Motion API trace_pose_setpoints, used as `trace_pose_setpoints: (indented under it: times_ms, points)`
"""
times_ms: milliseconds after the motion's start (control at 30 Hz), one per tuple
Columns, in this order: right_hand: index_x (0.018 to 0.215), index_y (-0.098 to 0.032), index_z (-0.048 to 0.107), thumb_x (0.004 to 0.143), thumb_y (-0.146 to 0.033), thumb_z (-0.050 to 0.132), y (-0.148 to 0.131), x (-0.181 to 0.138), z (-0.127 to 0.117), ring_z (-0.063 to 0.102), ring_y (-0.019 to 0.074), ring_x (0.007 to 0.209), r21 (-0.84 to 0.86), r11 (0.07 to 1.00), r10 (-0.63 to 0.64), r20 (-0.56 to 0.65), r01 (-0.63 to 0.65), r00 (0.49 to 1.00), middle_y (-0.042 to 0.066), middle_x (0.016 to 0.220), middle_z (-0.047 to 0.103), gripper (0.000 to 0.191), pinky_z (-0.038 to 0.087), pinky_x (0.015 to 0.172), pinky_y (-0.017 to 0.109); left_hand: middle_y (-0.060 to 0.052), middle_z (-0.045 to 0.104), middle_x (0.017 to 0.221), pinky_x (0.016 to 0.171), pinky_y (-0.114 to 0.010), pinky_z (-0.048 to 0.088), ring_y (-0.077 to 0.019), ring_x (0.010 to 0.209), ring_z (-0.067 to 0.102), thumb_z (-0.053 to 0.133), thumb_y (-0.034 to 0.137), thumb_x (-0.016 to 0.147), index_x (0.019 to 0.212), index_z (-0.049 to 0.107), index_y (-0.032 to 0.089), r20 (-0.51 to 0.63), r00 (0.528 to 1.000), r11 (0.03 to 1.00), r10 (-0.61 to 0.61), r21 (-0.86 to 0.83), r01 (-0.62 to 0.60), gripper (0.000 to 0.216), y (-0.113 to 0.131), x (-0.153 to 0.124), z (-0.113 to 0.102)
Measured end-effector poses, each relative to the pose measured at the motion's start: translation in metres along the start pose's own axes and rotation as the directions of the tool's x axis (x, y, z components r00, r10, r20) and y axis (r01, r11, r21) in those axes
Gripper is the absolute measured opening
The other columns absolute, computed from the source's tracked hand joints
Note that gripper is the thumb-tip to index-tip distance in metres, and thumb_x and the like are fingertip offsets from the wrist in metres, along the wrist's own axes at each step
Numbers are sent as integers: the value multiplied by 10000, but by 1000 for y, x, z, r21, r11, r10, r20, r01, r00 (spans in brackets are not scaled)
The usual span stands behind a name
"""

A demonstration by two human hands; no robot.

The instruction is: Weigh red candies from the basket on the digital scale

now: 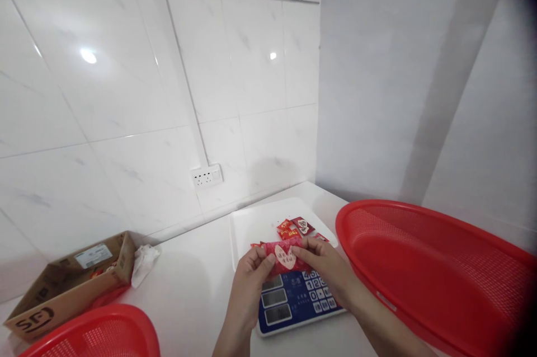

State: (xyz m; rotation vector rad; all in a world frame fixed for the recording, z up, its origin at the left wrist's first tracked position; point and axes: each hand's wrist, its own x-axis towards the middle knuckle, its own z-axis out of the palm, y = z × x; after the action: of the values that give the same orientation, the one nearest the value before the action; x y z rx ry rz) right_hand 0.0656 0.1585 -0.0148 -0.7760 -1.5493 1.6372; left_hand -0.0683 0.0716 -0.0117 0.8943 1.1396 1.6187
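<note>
A small red-pink packet (284, 256) with a pale heart-shaped label is stretched between my two hands, above the near side of a digital scale (293, 304). My left hand (252, 274) pinches its left end, thumb on the front face. At the right end, the thumb and fingers of my right hand (329, 268) grip it the same way. Behind the packet, several red packets (289, 231) lie on the scale's white pan (257, 224). One darker packet (302, 226) among them also bears a pale heart. My hands and the held packet cover part of the scale's blue keypad panel.
A large red plastic basket (436, 267) stands right of the scale. At the lower left are another red basket (121, 326) and an open cardboard box (75, 284) with small items inside. Crumpled white tissue (145, 262) lies beside the box. A socket (207, 176) is on the tiled wall.
</note>
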Motion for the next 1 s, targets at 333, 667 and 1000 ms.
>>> trace_pose_setpoints:
  times_ms: [333, 667, 1000]
  points:
    - [590, -180, 460, 675, -413, 637, -1, -3, 1, 395, 79, 524, -11, 1000, -24, -12, 24, 1000, -53, 552, 463, 304, 316, 516, 226, 34, 523, 605, 523, -195, 321, -75, 531, 424, 574, 399, 737, 731, 531, 171, -1, 1000, 997, 20, 81, -20, 233, 5, -3, 5]
    - [626, -172, 520, 676, -445, 619, -5, -6, 2, 421, 81, 511, -63, 996, -59, 7, 60, 998, -47, 553, 486, 295, 338, 490, 220, 41, 491, 606, 505, -197, 303, -64, 522, 375, 584, 378, 733, 690, 521, 160, 3, 996, 989, 88, 117, -87, 231, 1, -3, 1]
    - [808, -195, 608, 712, -362, 586, -4, -9, -2, 581, 178, 719, -233, 950, -235, -90, 209, 968, 31, 769, 625, 194, 476, 556, 270, -1, 542, 752, 572, -212, 431, -115, 696, 512, 548, 440, 740, 874, 534, 192, -173, 979, 990, 108, 104, -91, 282, 4, -3, 0]
